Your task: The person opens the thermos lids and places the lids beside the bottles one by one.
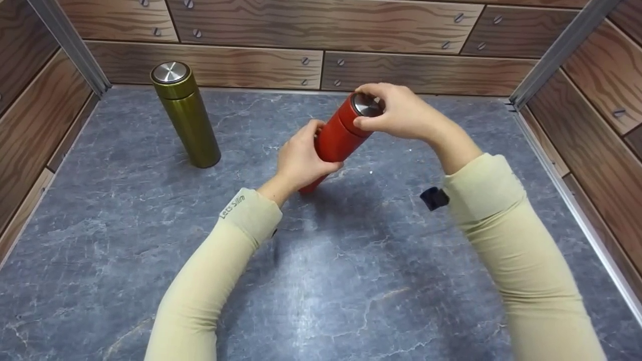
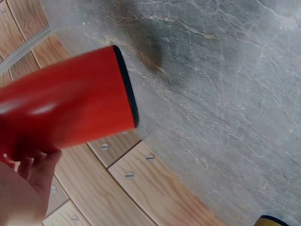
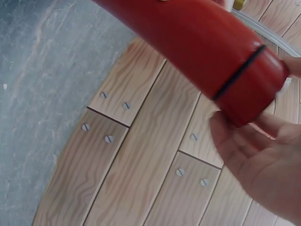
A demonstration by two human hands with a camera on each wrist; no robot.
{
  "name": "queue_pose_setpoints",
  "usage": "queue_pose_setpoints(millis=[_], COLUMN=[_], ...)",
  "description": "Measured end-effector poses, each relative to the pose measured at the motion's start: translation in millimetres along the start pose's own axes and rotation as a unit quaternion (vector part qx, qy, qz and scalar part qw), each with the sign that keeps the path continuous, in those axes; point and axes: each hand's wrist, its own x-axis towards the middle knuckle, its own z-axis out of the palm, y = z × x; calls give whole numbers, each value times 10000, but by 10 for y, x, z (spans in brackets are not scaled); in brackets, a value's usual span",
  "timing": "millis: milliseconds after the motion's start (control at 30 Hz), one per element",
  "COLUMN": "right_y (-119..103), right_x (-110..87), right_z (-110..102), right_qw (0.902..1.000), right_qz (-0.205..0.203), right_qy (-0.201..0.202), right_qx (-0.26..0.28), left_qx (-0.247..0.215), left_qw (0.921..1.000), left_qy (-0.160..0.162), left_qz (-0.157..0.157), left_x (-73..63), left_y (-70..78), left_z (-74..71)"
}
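Note:
A red thermos flask (image 1: 339,135) with a silver-topped lid (image 1: 365,105) leans to the right in the head view. My left hand (image 1: 302,156) grips its body around the middle. With thumb and fingers, my right hand (image 1: 401,113) holds the lid by its rim. The lid sits on the flask, a dark seam line showing between lid and body in the right wrist view. The flask's dark-edged base (image 2: 126,87) hangs over the table in the left wrist view. My left palm is hidden behind the flask.
An olive-green thermos flask (image 1: 189,118) with a silver lid top stands upright at the back left. The marbled grey table (image 1: 321,281) is bordered by wood-patterned panels (image 1: 251,30) at the back and sides, with metal corner posts (image 1: 562,52).

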Motion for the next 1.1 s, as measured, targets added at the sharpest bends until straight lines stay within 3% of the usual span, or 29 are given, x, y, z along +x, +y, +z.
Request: queue_pose_setpoints(millis=[233, 367, 567, 700, 900, 1000, 1100], right_y=[-126, -163, -144, -97, -38, -52, -86], right_x=[-21, -14, 6, 23, 11, -2, -6], right_z=[-26, -14, -2, 0, -53, -77, -81], right_qw=[9923, 9880, 9896, 9950, 9990, 9987, 9983], right_qz=[1200, 1459, 1336, 867, 121, 101, 347], right_qy=[156, 202, 257, 227, -201, -305, -273], right_qx=[-263, -454, -465, -438, -369, -403, -378], left_qx=[340, 389, 315, 127, -26, 3, 93], left_qw=[9994, 9992, 9995, 9998, 9999, 9999, 9999], left_qy=[68, 54, -8, -87, -99, -52, 3], left_qz=[-3, -18, -53, -82, -108, -126, -140], left_x=[-7, -14, -15, -10, -5, -2, 2], left_y=[16, 14, 11, 5, 5, 7, 8], left_z=[27, 30, 29, 26, 11, 13, 22])
